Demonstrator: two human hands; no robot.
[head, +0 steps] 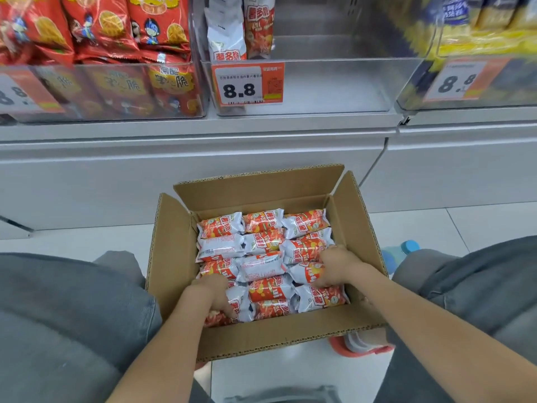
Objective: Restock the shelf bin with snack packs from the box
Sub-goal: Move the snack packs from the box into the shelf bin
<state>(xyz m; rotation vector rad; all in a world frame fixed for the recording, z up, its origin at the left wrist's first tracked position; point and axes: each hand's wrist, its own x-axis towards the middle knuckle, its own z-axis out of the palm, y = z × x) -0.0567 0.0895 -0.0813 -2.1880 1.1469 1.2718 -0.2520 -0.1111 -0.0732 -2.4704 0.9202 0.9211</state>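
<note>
Snack packs [270, 257]: long axes left-right in box [171, 242], directly under both hands. Left hand [215, 295] and right hand [337, 266]: fingers curled gripping packs. Shelf bin [319, 91]: above, straight ahead.

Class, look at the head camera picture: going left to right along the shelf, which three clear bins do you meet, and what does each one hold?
Bin of red snack bags → middle shelf bin, nearly bare, with two orange-and-white snack packs at its left end → blurred bin of yellow packs.
</note>
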